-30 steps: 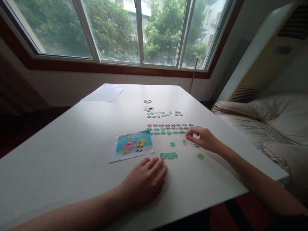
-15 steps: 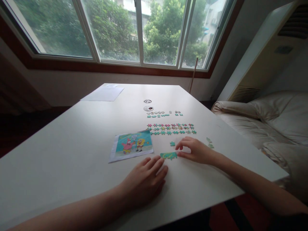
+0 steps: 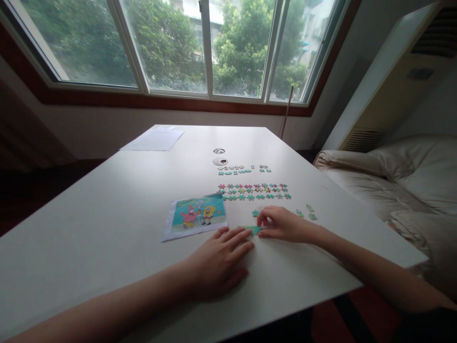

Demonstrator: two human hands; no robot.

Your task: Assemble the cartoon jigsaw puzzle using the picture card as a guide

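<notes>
A short green strip of joined jigsaw pieces (image 3: 254,230) lies flat on the table in front of me, partly hidden by my fingers. My left hand (image 3: 224,255) rests flat with its fingers stretched out, the fingertips on the strip's left part. At the strip's right end, the thumb and curled fingers of my right hand (image 3: 282,224) close on its edge. Just beyond these fingers lies a loose green jigsaw piece (image 3: 255,213). Left of the strip is a printed cartoon picture (image 3: 198,214) on white paper.
Rows of loose jigsaw pieces (image 3: 252,196) lie beyond my hands, with more pieces farther back. Several pale green pieces (image 3: 310,208) sit to the right. Two small round objects (image 3: 219,161) and white paper sheets (image 3: 153,139) are on the far table. A sofa (image 3: 374,176) stands right.
My left hand has slid slightly right, covering more of the strip. My right hand has moved left and its fingers have closed in on the strip's right end, uncovering pieces behind it.
</notes>
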